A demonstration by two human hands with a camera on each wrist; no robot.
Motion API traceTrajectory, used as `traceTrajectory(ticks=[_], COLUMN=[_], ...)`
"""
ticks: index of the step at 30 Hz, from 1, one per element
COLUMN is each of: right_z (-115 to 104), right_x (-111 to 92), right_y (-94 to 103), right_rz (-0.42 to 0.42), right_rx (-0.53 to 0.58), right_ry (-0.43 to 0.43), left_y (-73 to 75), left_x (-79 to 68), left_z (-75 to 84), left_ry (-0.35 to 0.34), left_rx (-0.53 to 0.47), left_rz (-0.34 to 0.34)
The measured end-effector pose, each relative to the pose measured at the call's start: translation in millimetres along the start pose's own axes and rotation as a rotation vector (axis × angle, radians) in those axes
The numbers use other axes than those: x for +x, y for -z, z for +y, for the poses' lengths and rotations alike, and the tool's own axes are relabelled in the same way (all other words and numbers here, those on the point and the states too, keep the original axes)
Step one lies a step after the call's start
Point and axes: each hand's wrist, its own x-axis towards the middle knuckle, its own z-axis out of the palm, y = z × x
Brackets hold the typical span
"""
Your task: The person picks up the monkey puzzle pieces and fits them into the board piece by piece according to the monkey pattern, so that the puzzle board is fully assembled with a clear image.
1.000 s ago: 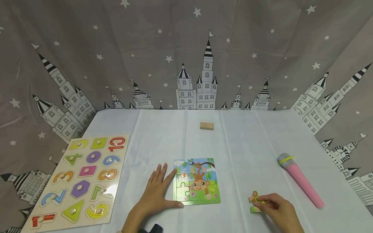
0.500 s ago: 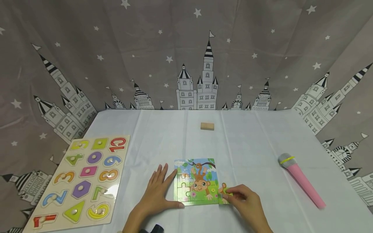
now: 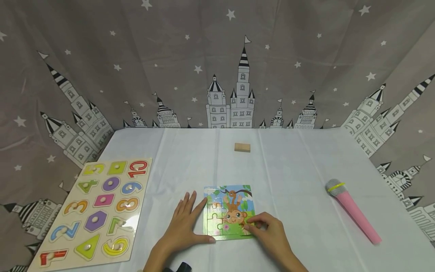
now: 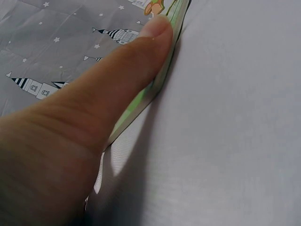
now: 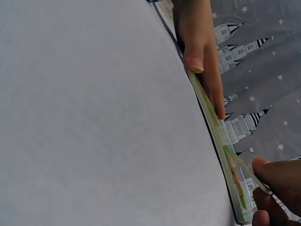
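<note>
A small jigsaw puzzle (image 3: 211, 228) with a monkey picture lies flat at the front middle of the white table. My left hand (image 3: 183, 223) spreads at its left side, index fingertip at the left edge and thumb on the front left corner. In the left wrist view the thumb (image 4: 127, 66) lies across the puzzle's rim. At the opposite side, my right hand (image 3: 270, 232) pinches a jigsaw piece (image 5: 247, 169) between thumb and fingers over the lower right part. The right wrist view shows that piece tilted, its far end down at the puzzle. Fingers hide much of it from above.
A wooden number board (image 3: 69, 244) with knobbed pieces lies at the left. On the right is a pink toy microphone (image 3: 357, 215) with a grey head. A small wooden block (image 3: 242, 147) sits at the back. Grey castle-print cloth (image 3: 153, 56) hangs behind the table.
My right hand has carried the jigsaw piece leftward from the table near the microphone to the puzzle's lower right. The left hand has stayed at the puzzle's left edge.
</note>
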Motion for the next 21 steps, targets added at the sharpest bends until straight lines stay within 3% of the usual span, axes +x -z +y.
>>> traceTrajectory(ticks=[9, 17, 21], right_z=[-1.4, 2.7, 3.1], right_x=[2.5, 3.9, 4.0], right_y=[-1.6, -4.9, -6.9], right_rz=[0.003, 0.051, 0.062], right_rx=[-0.063, -0.13, -0.157], right_ry=[0.01, 0.112, 0.121], left_y=[-1.1, -2.1, -1.3], left_x=[0.1, 1.5, 1.2], left_z=[-0.6, -0.9, -0.3], left_ry=[0.0, -0.006, -0.006], left_rx=[0.004, 0.012, 0.01], left_rz=[-0.003, 0.017, 0.016])
